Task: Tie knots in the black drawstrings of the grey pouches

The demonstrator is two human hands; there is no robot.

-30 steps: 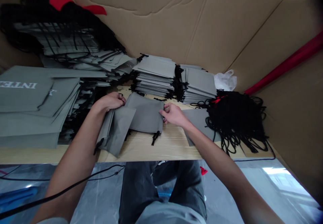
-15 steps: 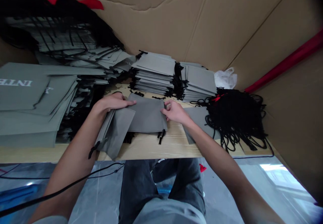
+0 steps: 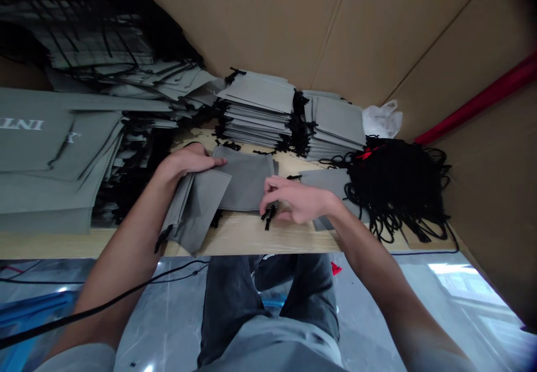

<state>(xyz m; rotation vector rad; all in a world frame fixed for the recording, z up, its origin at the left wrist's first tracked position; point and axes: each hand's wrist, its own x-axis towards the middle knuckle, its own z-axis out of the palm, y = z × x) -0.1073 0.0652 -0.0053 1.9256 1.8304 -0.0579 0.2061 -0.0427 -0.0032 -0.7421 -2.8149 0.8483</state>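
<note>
A grey drawstring pouch (image 3: 245, 179) lies flat on the wooden table in front of me, black cord ends (image 3: 269, 215) sticking out at its lower right corner. My left hand (image 3: 191, 160) grips a few folded grey pouches (image 3: 201, 210) that hang at a slant over the table's front edge, and its thumb rests on the flat pouch's upper left corner. Over the lower right corner, just beside the cord ends, is my right hand (image 3: 296, 196). Its fingers are curled but apart from the thumb, with nothing visible between them.
Stacked grey pouches (image 3: 255, 109) and a second stack (image 3: 333, 126) stand at the back. Large printed grey bags (image 3: 33, 148) pile up at left. To the right are a black cord bundle (image 3: 398, 187), a grey pouch (image 3: 323, 184) and a white plastic bag (image 3: 381, 120). Cardboard walls (image 3: 377, 36) enclose the table.
My right hand has left the pouch's right edge and moved down to its lower right corner, the fingers spreading from the thumb. The left hand keeps its hold. The view has tilted slightly.
</note>
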